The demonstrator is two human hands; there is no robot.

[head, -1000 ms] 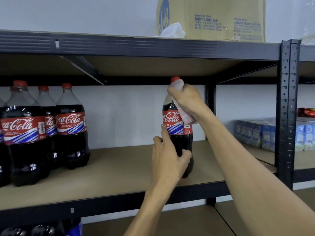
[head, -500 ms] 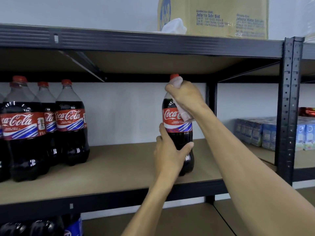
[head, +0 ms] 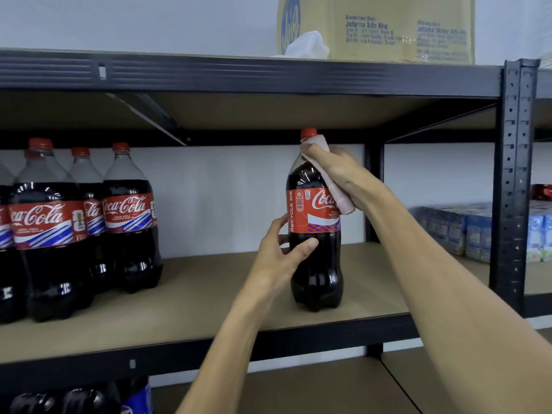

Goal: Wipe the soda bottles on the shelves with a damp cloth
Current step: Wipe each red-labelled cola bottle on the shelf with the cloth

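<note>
Red cap, red label, dark cola filling it up to the shoulder: that's the one bottle (head: 315, 264) getting cleaned. It stands alone on the brown shelf (head: 194, 297), a fair way left of the black post (head: 512, 174). It's dead upright, long axis vertical, cap pointing up, with the "RECYCLE ME" strip of the label facing the camera. The left hand (head: 280, 252) is wrapped round its waist just under the label, thumb in front. The right hand (head: 337, 168) is curled over one pink cloth (head: 334, 192), pressing it against the neck and shoulder. Much further left of the post are at least four other bottles (head: 128, 234), capped and full of cola. One cardboard box (head: 376, 28) sits up top left of the post, contents not visible, and blue-and-white cartons (head: 454, 228) are stacked right by the post.
</note>
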